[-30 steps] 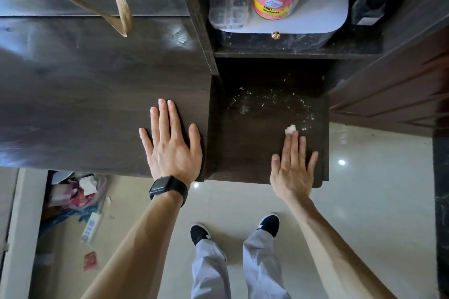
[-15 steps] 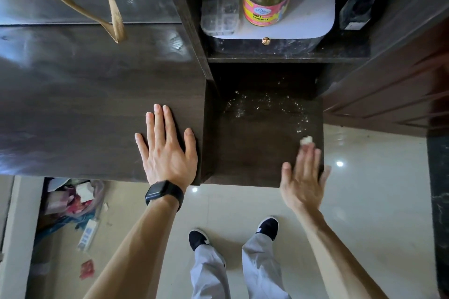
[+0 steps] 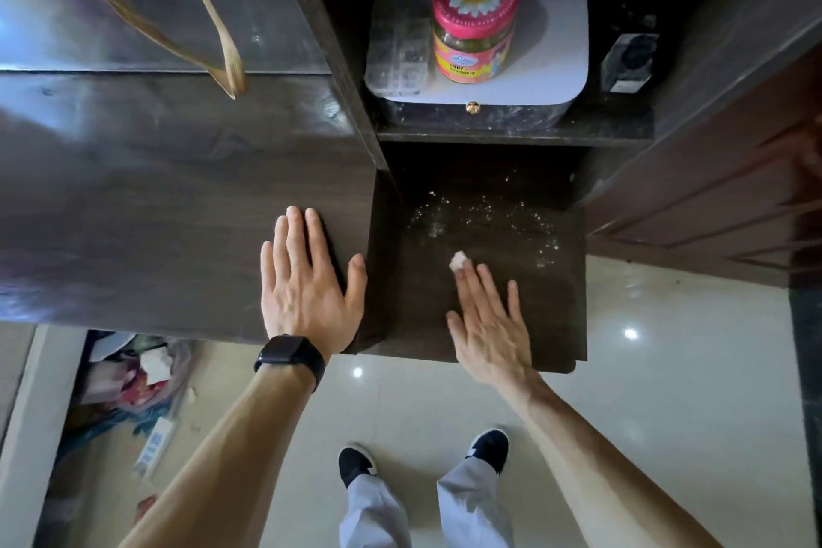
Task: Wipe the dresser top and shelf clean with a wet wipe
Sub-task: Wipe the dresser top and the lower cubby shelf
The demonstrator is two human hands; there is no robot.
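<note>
My left hand [image 3: 307, 285], with a black watch on the wrist, lies flat and spread on the dark wooden dresser top [image 3: 155, 200], near its right front corner. To its right sits the lower dark shelf [image 3: 547, 325]. White specks and crumbs [image 3: 485, 218] are scattered over the shelf's back half. My right hand [image 3: 489, 320] lies flat on the shelf, fingers pointing away and to the left. It presses a small white wet wipe [image 3: 458, 260] under its fingertips; only a bit of the wipe shows.
A pink-lidded jar [image 3: 473, 20] and a clear plastic box [image 3: 400, 27] stand on a white-topped box [image 3: 556, 71] on the upper shelf. A tan strap [image 3: 222, 36] hangs at the back left. A brown door [image 3: 711, 191] stands right. Clutter [image 3: 133, 374] lies on the floor left.
My right hand has slid with the wipe from the shelf's right front edge leftward to the middle and a little further in. My left hand has stayed flat on the dresser top.
</note>
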